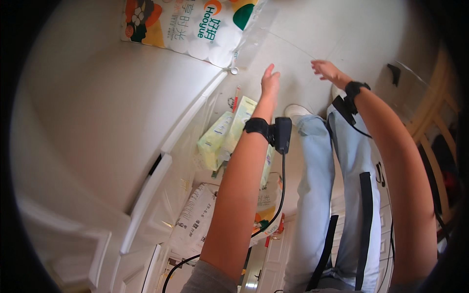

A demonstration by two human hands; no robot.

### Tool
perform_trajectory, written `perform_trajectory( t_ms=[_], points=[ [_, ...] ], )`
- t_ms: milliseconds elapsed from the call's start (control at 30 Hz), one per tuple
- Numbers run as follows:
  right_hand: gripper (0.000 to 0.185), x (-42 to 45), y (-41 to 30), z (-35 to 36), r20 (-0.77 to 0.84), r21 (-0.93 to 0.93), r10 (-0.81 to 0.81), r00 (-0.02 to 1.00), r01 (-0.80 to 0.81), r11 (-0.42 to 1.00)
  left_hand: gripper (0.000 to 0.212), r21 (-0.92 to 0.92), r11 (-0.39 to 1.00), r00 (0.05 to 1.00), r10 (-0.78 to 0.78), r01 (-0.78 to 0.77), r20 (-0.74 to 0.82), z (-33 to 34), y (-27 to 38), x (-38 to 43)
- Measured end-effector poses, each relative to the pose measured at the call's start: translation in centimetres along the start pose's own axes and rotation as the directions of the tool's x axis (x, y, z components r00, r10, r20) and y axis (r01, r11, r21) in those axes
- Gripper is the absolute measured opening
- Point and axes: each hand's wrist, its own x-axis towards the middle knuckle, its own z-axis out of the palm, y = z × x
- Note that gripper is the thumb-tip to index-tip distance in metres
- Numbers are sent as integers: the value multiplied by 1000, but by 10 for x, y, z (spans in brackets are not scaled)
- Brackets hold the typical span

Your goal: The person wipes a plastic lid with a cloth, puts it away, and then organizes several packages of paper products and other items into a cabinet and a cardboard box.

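Note:
My left hand (270,83) is held out above the pale floor (293,47), empty, with its fingers apart. To its right, my right hand (331,71) reaches forward, also holding nothing, its fingers spread a little. Nearest to my left hand, at the upper left, lies a plastic-wrapped pack of paper rolls (190,27) with orange and green print. Below and left of that hand, green tissue packs (216,141) are partly covered by my left forearm. A red pen-like stick (235,99) lies beside them.
White panelled cabinetry (176,161) runs along the left. A white printed bag (198,216) and another roll pack (266,208) sit behind my left arm. Slatted wooden furniture (436,139) stands at the right, near a small black object (394,74). Black cables (283,183) hang from my wrist devices.

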Motion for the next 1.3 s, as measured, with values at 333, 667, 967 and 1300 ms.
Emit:
perform_trajectory(
  t_ms=[333, 667, 967, 1300],
  points=[
    [34, -121, 30, -43, -179, 20, -11, 984, 15, 1000, 41, -602, 790, 993, -107, 119, 56, 83, 3, -130],
    [34, -215, 5, 15, 72, -172, -13, 997, 25, 985, 34, -919, 394, 1000, -22, 14, 6, 76, -42, -213],
    [37, -300, 30, 29, 190, -356, -21, 982, 89, 930, 37, -969, 21, 963, -109, -245, -246, 78, -151, -352],
    [36, -339, 107, 86, 284, -626, 116, 952, 92, 774, 32, -802, -409, 897, -269, -436, -351, 128, -323, -421]
  ],
)
